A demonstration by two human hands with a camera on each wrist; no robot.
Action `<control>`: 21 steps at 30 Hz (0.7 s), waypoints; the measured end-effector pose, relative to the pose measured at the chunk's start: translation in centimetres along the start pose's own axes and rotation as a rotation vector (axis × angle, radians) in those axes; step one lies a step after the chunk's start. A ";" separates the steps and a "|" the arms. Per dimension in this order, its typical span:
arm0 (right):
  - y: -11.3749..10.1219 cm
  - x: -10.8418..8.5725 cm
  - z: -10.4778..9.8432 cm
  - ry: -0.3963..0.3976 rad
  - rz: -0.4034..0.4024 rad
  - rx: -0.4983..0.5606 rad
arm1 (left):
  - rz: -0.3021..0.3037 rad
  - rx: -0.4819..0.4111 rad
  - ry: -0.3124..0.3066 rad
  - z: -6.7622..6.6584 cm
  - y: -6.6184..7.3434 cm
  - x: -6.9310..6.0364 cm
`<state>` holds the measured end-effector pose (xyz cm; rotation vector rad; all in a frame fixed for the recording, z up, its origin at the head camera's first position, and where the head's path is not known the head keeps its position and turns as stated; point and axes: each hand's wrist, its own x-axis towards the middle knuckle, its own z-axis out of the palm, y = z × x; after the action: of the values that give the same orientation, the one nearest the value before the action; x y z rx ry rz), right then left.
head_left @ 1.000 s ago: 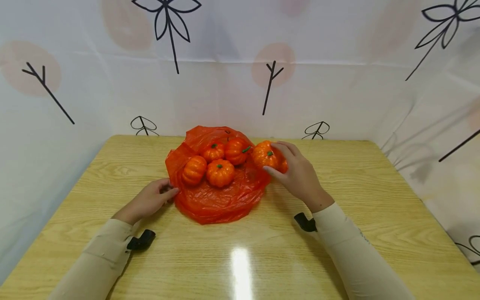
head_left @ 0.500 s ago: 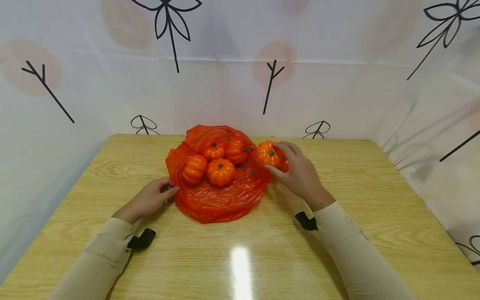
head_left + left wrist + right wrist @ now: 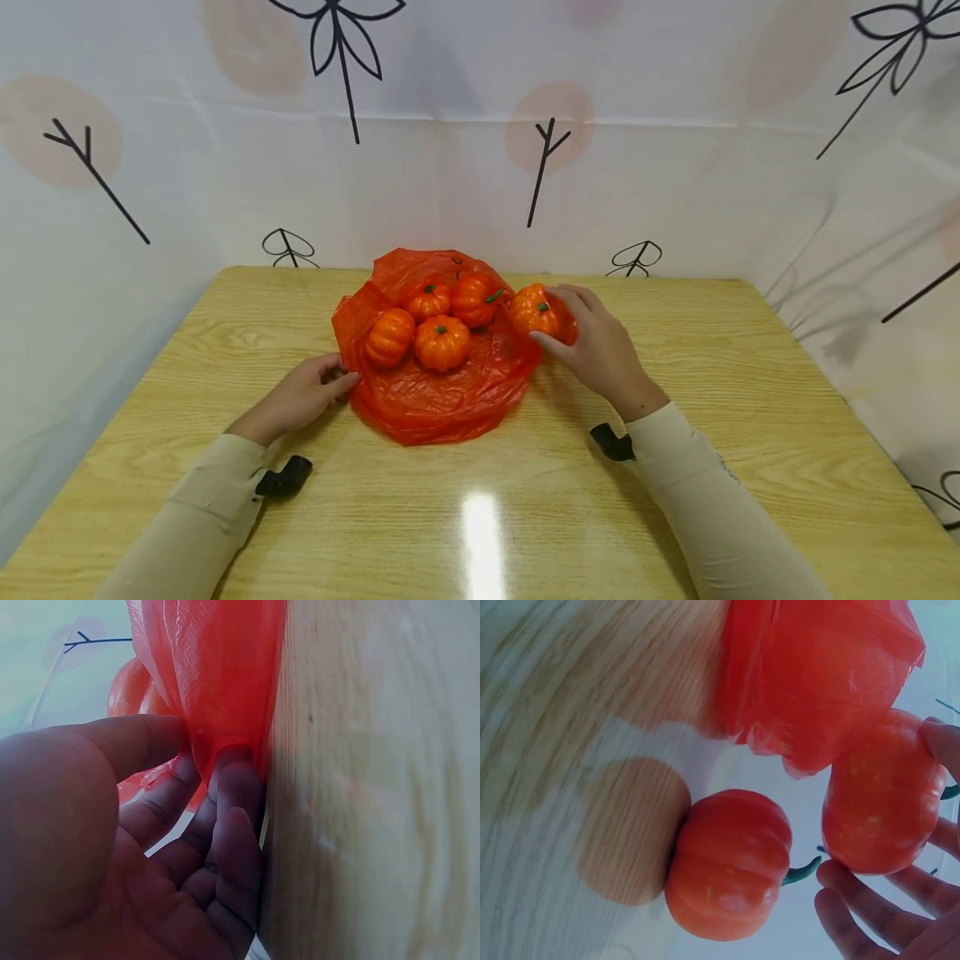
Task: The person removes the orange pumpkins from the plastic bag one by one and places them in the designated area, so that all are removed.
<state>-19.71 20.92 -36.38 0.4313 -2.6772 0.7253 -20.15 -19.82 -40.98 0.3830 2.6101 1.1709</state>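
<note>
My right hand point(image 3: 596, 346) grips a small orange pumpkin point(image 3: 534, 311) with a green stem, with thumb and fingers around its sides. It is held above the table at the right edge of a red plastic bag point(image 3: 442, 412). Another pumpkin point(image 3: 727, 866) stands on the table under that hand, mostly hidden in the head view. Several pumpkins sit on the opened-out bag, among them a front one point(image 3: 442, 342) and a left one point(image 3: 390, 338). At the bag's left edge, my left hand point(image 3: 303, 396) pinches the thin plastic point(image 3: 225, 675) between thumb and fingers.
Everything lies on a wood-grain table point(image 3: 675, 350). A pale patterned cloth point(image 3: 450, 183) hangs behind the far edge and along the sides. Black curved pieces point(image 3: 285, 477) stick out at both wrists. Light glares off the tabletop near the front.
</note>
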 end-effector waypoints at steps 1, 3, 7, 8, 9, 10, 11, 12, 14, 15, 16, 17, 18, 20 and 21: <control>0.0 0.0 0.0 -0.002 0.003 0.000 | 0.000 0.001 0.000 0.0 0.1 0.0; 0.1 0.0 0.1 -0.009 0.012 -0.003 | 0.002 0.006 -0.001 0.0 0.1 0.0; 0.2 0.0 0.1 -0.021 0.030 -0.014 | 0.003 0.007 0.000 0.0 0.2 0.0; 0.2 0.0 0.1 -0.025 0.035 -0.016 | 0.004 0.008 0.001 0.0 0.2 0.0; 0.2 0.0 0.2 -0.030 0.039 -0.019 | 0.008 0.008 0.002 0.0 0.3 0.0; 0.3 0.0 0.2 -0.033 0.042 -0.020 | 0.012 0.008 0.003 0.0 0.3 0.0; 0.3 0.1 0.2 -0.037 0.045 -0.023 | 0.013 0.007 0.005 0.0 0.4 0.0; 0.3 0.1 0.2 -0.040 0.049 -0.023 | 0.016 0.005 0.006 0.0 0.4 -0.1; 0.4 0.1 0.2 -0.044 0.050 -0.025 | 0.023 0.001 0.005 -0.1 0.4 -0.1; 0.5 0.1 0.2 -0.045 0.051 -0.027 | 0.025 -0.003 0.004 -0.1 0.5 -0.1; 0.5 0.1 0.2 -0.044 0.052 -0.027 | 0.023 -0.007 0.004 -0.1 0.5 -0.1; 0.6 0.1 0.2 -0.044 0.051 -0.028 | 0.025 -0.008 0.003 -0.1 0.5 -0.2; 0.6 0.1 0.2 -0.044 0.049 -0.028 | 0.026 -0.009 0.003 -0.1 0.5 -0.2; 0.7 0.1 0.3 -0.045 0.049 -0.028 | 0.026 -0.008 0.003 -0.1 0.5 -0.2; 0.7 0.1 0.3 -0.046 0.048 -0.027 | 0.025 -0.007 0.004 -0.1 0.5 -0.2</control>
<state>-20.16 21.33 -36.85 0.3822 -2.7463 0.7001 -19.96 -19.64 -40.56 0.4137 2.6112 1.1889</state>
